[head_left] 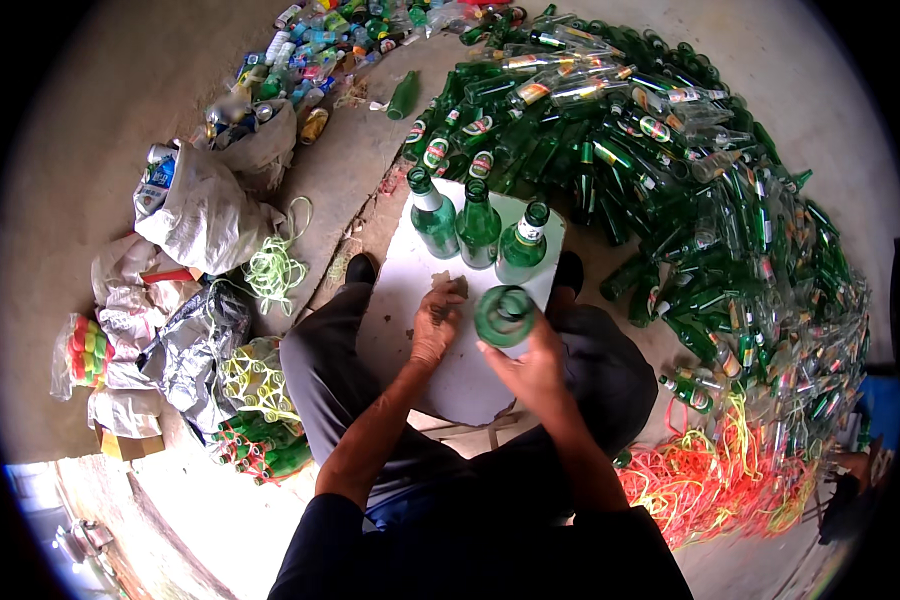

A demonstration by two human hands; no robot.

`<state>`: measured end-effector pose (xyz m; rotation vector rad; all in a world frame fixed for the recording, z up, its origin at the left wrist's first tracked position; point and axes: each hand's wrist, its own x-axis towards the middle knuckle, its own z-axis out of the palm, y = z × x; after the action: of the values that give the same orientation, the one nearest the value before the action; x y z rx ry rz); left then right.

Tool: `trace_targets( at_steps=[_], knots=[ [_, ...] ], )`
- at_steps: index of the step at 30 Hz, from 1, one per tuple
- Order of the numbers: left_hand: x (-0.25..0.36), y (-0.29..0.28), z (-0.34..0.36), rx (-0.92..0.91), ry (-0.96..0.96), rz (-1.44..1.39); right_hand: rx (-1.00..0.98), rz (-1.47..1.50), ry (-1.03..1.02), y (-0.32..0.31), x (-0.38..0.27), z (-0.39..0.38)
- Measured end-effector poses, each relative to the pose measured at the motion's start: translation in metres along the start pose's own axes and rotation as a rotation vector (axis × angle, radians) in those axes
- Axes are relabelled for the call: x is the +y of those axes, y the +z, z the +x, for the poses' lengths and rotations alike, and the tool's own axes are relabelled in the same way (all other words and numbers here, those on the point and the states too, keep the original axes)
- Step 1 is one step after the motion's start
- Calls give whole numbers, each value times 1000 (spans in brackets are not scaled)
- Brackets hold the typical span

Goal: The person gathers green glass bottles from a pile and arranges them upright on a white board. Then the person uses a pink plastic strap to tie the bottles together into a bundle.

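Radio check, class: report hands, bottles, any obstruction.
Right hand gripping green bottle. Left hand holding brownish scrap. Three bottles upright beyond, on white board.

The green bottle in the right hand is seen nearly end-on, so most of its length is hidden, and it covers some of that hand's fingers. The brownish scrap in the left hand is too small to identify, its lower part hidden by the fingers. The white board and the trouser legs hide parts of both shoes. The upper edge cuts off the heap of plastic bottles; the lower edge crops the dark top. Glare blurs the lower-left objects, and the dark rim crops a blue object.
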<state>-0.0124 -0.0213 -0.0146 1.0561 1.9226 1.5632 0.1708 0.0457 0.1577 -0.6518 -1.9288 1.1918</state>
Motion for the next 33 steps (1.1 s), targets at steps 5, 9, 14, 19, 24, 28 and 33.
trace_targets(
  at_steps=[5,9,14,19,24,28,33],
  knots=[
    [49,-12,-6,41,-393,-232,-29,36,116,36,29,-18],
    [66,-22,-15,-4,-354,-247,-53,-6,186,51,57,-36],
    [115,-31,-28,-4,-277,-330,-50,-105,164,55,51,-41],
    [140,-36,-45,3,6,-283,-59,-152,160,55,61,-45],
    [173,-40,-49,-66,270,161,-151,-1,269,49,63,-40],
    [179,-38,-39,-49,210,183,-142,-127,240,54,76,-45],
    [189,-48,-28,-1,81,104,-179,-367,152,54,83,-50]
  ],
)
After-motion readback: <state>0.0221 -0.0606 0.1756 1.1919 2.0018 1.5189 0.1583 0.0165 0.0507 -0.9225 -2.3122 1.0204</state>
